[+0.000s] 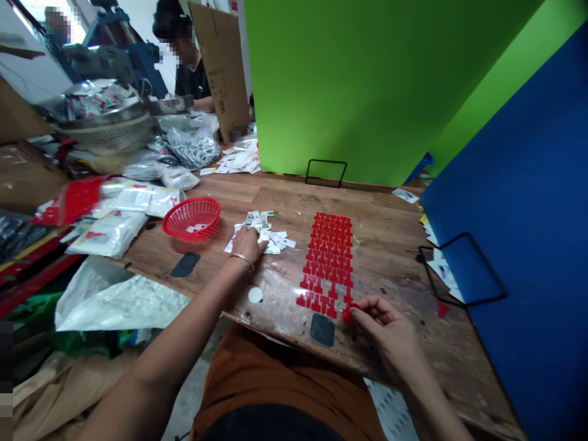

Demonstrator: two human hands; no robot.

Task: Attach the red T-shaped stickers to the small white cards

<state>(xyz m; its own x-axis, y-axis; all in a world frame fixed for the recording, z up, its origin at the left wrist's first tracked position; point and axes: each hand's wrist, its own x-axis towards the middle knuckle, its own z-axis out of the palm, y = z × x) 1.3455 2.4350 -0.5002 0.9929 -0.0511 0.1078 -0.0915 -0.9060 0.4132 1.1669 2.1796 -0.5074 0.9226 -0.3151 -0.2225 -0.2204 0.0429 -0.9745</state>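
My left hand (248,245), a bracelet at its wrist, rests on a loose pile of small white tags (278,240). Its fingers bend down onto the tags, and what lies under the fingertips is hidden. My right hand (383,318) pinches a small red piece (349,313) at the lower right corner of the red grid. That grid is made of rows of red T-shaped pieces (327,263) laid flat on the wooden table, with gaps in the lower rows. A red basket (192,218) with a few white tags in it stands left of the pile.
Dark square pads (322,329) and a white disc (255,295) lie near the front edge. Packed plastic bags (110,233) fill the left side. Green (344,92) and blue panels (528,214) bound the back and right. A person sits at the back left.
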